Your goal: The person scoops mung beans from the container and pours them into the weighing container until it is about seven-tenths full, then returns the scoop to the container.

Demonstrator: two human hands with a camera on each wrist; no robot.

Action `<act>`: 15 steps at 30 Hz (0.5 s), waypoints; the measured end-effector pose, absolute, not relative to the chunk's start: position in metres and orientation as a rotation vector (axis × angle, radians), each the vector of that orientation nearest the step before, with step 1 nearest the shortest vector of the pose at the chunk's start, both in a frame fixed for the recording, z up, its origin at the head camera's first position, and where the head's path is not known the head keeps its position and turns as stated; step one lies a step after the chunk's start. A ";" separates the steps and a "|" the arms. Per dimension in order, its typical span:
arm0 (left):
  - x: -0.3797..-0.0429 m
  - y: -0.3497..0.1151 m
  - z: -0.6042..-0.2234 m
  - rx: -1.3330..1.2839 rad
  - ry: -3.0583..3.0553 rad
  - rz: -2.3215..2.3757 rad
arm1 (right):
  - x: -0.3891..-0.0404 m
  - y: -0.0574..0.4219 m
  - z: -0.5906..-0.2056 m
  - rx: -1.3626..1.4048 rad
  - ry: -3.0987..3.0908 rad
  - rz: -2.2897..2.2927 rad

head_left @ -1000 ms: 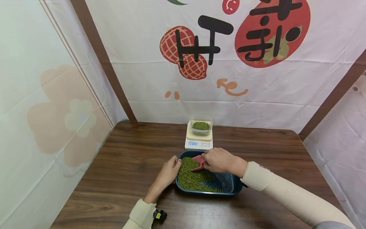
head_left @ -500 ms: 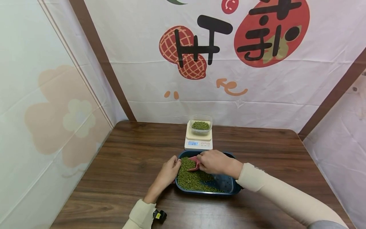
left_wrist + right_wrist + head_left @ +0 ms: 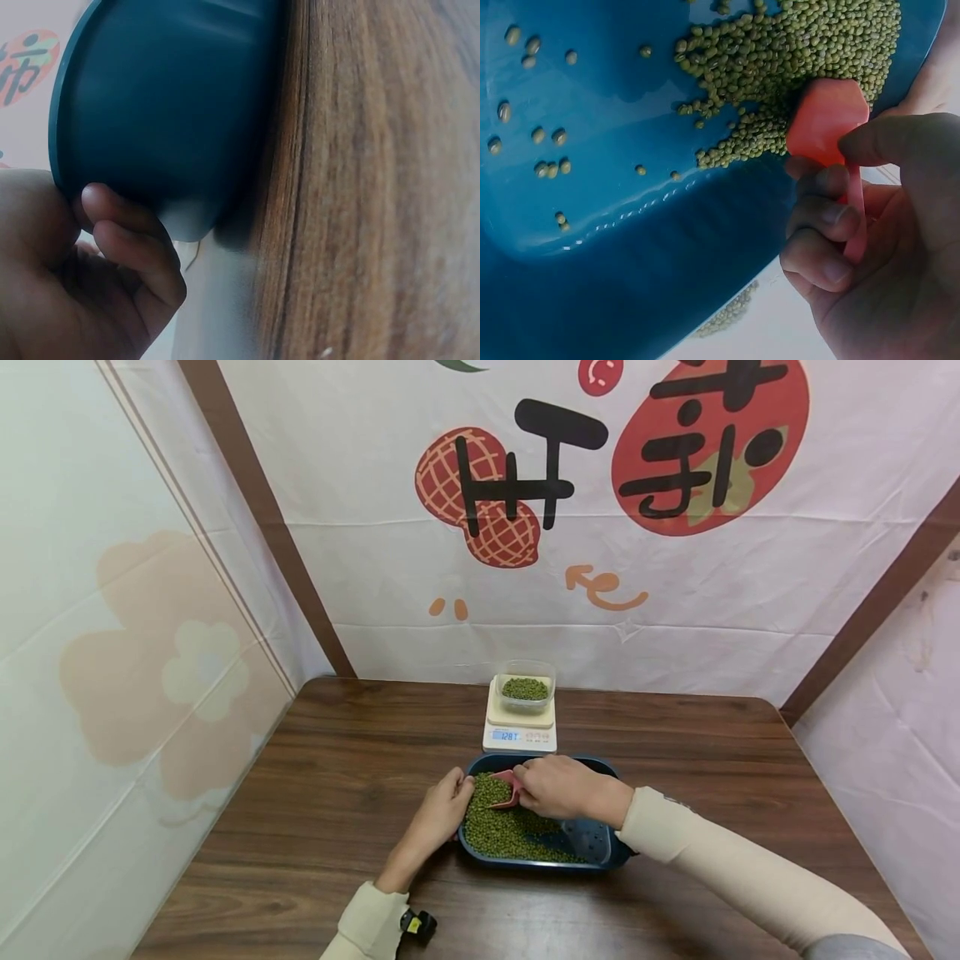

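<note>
A dark blue rectangular basin (image 3: 525,864) stands on the table with green mung beans (image 3: 495,837) heaped toward its left side. At its left end my left hand (image 3: 441,808) grips the rim; the left wrist view shows fingers curled against the basin's outer wall (image 3: 165,97). My right hand (image 3: 564,787) reaches into the basin, holding a small pink scoop (image 3: 829,116) by its handle, thumb on top and fingers wrapped beneath. The scoop's head lies in the beans (image 3: 780,67), its mouth facing left in the head view. Scattered single beans dot the bare basin floor at the right.
Just behind the basin sits a white kitchen scale (image 3: 519,740) with a lit display. A clear plastic container (image 3: 527,673) on it holds more mung beans. The brown wooden table (image 3: 337,777) ends at a printed cloth backdrop (image 3: 375,568).
My right hand has shifted a little to the left with the scoop, pushing it into the bean heap, and then slowed. The left hand keeps its grip on the rim.
</note>
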State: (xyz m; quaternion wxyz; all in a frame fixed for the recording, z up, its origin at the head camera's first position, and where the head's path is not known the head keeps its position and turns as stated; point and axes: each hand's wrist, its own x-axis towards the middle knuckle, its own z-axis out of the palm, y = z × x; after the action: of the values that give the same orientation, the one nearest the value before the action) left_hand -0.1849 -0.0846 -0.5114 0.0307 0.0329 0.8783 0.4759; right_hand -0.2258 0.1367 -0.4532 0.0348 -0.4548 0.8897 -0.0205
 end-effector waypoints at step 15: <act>-0.185 -0.088 -0.513 0.177 2.704 1.488 | -0.225 0.139 -0.453 -1.385 2.661 -0.198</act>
State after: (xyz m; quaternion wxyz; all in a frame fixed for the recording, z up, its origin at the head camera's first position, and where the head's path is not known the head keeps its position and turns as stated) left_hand -0.1852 -0.0877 -0.5127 0.0251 0.0572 0.8744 0.4812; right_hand -0.2251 0.1387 -0.4527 0.0676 -0.4597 0.8830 -0.0657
